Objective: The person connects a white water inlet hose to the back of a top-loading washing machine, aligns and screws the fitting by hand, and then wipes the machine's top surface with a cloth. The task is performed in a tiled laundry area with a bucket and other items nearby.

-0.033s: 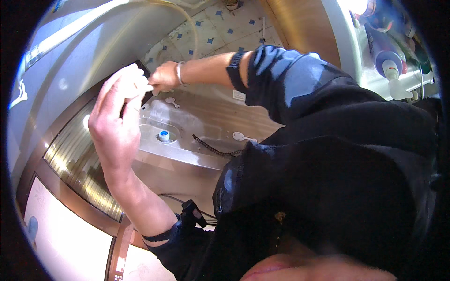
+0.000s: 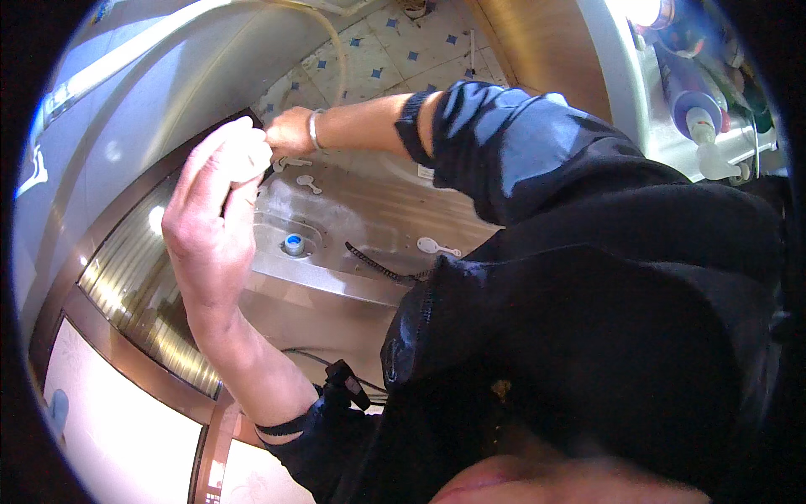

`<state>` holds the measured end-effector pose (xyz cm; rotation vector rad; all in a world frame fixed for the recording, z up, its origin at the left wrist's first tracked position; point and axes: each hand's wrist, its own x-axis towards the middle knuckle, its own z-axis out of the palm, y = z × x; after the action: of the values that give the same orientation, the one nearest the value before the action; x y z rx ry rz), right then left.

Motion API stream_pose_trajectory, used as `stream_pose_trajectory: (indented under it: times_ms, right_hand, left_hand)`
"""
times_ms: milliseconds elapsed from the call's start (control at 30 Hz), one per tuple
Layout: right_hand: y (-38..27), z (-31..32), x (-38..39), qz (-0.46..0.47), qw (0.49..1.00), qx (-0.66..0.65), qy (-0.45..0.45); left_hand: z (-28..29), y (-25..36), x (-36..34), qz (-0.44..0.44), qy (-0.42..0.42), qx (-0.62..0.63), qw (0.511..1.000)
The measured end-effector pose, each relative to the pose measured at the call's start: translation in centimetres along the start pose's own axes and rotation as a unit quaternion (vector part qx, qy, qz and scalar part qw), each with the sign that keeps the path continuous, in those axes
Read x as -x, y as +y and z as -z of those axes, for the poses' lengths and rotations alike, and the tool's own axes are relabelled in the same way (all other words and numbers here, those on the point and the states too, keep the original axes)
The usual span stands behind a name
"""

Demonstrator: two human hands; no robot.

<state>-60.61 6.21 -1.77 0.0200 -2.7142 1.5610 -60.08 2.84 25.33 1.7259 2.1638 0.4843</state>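
My left hand (image 2: 208, 206) is raised at the left with its fingers curled closed. Bright light washes out its fingertips, and what they hold, if anything, cannot be made out. Just beyond it is my right hand (image 2: 290, 133), a bracelet on its wrist, reaching in from the right. Its fingers curl in and are partly hidden behind the left hand. A white plastic piece (image 2: 291, 162) shows just below the right hand. Under both hands lies a brownish metallic panel (image 2: 386, 202), with a blue-capped fitting (image 2: 294, 244) in a recess and a spoon-shaped white piece (image 2: 309, 184) nearby.
Another spoon-shaped white piece (image 2: 438, 246) and a dark ribbed strip (image 2: 378, 264) lie nearer me. A yellowish hose (image 2: 341, 63) arcs above the tiled floor (image 2: 382, 59). Bottles, one with a pump (image 2: 701, 126), stand on a shelf at the right. A dark cable (image 2: 315, 357) hangs near my left elbow.
My right hand has shifted slightly left, closer behind the left hand. More of the white piece below it shows. My left hand has barely moved.
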Motion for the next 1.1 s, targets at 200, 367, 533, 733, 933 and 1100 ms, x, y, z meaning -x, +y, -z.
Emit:
stream_pose_trajectory:
  times_ms: [200,367,533,733,933,1100]
  right_hand:
    - [-1.1,-2.5,-4.6,-0.039,0.998,-0.033,0.041]
    - [-3.2,-5.8,-4.0,0.071,0.992,-0.102,0.025]
    - [1.8,-4.7,-4.4,0.005,0.969,-0.184,-0.166]
    - [3.6,-6.4,-5.2,-0.046,0.975,-0.214,-0.045]
    - [4.6,-7.2,-7.4,-0.031,0.975,-0.132,-0.178]
    - [6.1,-6.8,-5.2,-0.115,0.977,-0.096,-0.153]
  left_hand:
    - [1.0,-0.7,2.0,0.062,-0.051,-0.009,0.997]
    - [4.4,-0.2,5.6,0.044,-0.057,-0.011,0.997]
    - [5.9,0.5,6.4,0.040,-0.081,-0.042,0.995]
    - [5.3,1.4,5.3,-0.016,-0.018,-0.075,0.997]
    - [5.6,2.0,6.5,-0.024,0.007,0.017,1.000]
    - [6.5,1.9,8.1,0.006,0.002,0.033,0.999]
